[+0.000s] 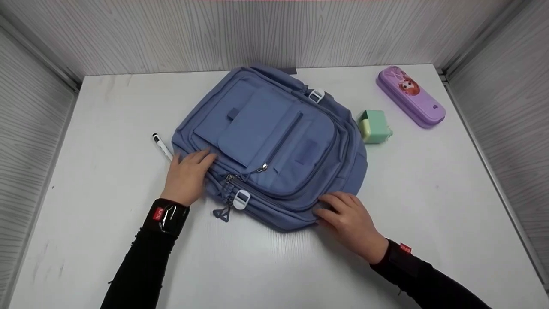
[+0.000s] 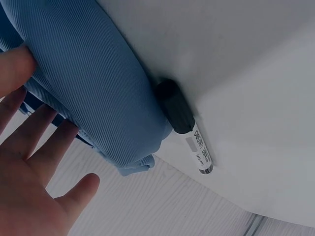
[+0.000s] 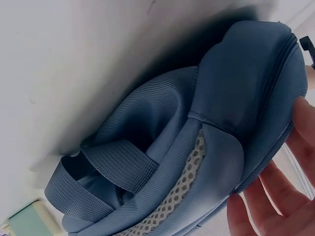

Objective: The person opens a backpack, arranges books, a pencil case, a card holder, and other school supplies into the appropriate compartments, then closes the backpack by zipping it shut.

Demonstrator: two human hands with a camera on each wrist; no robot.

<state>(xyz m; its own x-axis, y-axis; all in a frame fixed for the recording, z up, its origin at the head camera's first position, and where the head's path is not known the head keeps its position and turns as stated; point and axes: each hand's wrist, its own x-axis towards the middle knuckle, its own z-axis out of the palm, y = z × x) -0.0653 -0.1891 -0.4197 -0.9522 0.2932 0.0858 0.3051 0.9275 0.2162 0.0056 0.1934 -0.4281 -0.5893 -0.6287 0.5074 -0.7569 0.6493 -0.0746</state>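
A blue backpack (image 1: 266, 128) lies flat with its front pockets facing up. My left hand (image 1: 188, 176) rests on its near left side, beside a black-capped white marker (image 1: 162, 146). In the left wrist view, the fingers of the left hand (image 2: 39, 162) are fairly straight, with several tips touching the fabric and the lowest finger held away from it. My right hand (image 1: 349, 223) grips the backpack's near right edge. The right wrist view shows the right hand (image 3: 275, 196) with fingers and thumb about the zippered edge of the backpack (image 3: 216, 137).
A small green and yellow box-like object (image 1: 376, 126) stands against the backpack's right side. A purple pencil case (image 1: 411, 96) with a cartoon picture lies at the back right. Wood-grain panels (image 1: 206, 34) border the white table (image 1: 124, 111) at the back and sides.
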